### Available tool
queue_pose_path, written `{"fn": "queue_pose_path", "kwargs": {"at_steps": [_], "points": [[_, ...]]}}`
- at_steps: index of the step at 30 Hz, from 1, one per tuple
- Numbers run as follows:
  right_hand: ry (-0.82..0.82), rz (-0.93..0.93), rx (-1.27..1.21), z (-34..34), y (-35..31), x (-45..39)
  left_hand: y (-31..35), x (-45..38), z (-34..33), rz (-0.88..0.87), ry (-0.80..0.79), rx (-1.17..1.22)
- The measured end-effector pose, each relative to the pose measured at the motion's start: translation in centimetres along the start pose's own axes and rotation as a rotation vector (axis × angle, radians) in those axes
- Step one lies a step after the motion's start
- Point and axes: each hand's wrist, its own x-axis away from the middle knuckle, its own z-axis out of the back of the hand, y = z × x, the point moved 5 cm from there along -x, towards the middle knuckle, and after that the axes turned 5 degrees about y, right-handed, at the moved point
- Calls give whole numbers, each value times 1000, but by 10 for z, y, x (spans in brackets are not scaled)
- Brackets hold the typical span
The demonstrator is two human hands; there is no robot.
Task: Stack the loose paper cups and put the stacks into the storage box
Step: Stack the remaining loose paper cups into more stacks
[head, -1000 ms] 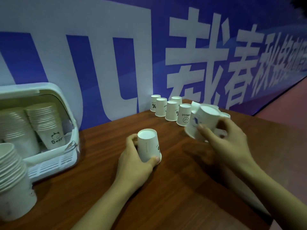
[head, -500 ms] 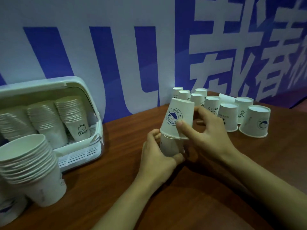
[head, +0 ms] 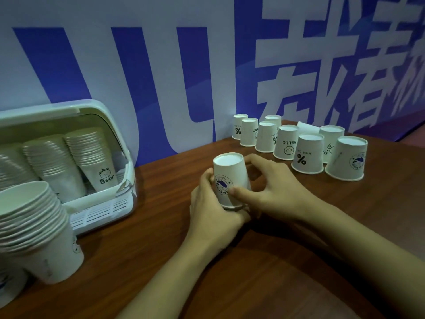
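An upside-down white paper cup (head: 230,178) with a blue round logo sits over another cup, whose rim shows just below it, on the brown table (head: 299,249). My left hand (head: 213,208) grips the bottom of this small stack from the left. My right hand (head: 273,192) holds the upper cup from the right, thumb on its front. Several loose upside-down cups (head: 308,154) stand in rows at the back right. The white storage box (head: 101,210) at the left holds tilted cup stacks (head: 92,155).
A tall stack of upright cups (head: 34,229) stands at the near left edge, in front of the box. A blue and white banner wall (head: 161,77) runs close behind the table. Bare wood lies in front of my arms.
My right hand brought a logo cup from the back right and pushed it down over the cup in my left hand. The view shifted left.
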Motion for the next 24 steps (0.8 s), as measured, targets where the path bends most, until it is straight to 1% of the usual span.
{"fn": "queue_pose_path", "kwargs": {"at_steps": [3, 5, 6, 7, 9, 10, 11, 12, 14, 16, 18, 21, 24], "points": [[-112, -31, -91, -4, 1, 2, -3, 1, 4, 22, 42, 65], [-114, 2, -72, -2, 2, 1, -2, 0, 5, 10, 43, 61], [-62, 17, -61, 3, 4, -1, -2, 0, 5, 1, 42, 56], [35, 17, -41, 11, 7, -3, -1, 0, 5, -4, 38, 50], [299, -22, 76, 33, 18, -8, 0, 0, 5, -2, 34, 28], [409, -56, 182, 45, 25, -11, 0, 0, 5, 1, 31, 15], [471, -102, 323, 57, 31, -14, 0, 0, 6, 4, 26, 5], [488, -156, 478, 65, 39, -17, 1, 0, 6, 8, 19, 0], [416, -283, 715, 75, 55, -22, 3, 2, 6, 12, 8, 5], [320, -392, 841, 71, 68, -22, 4, 2, 7, 5, 13, 6], [294, -403, 915, 65, 73, -21, 4, 3, 8, 0, 20, 3], [380, -319, 878, 68, 69, -22, 5, 4, 8, -6, 23, 9], [373, -237, 677, 64, 58, -23, 5, 5, 7, -2, 19, 7]]}}
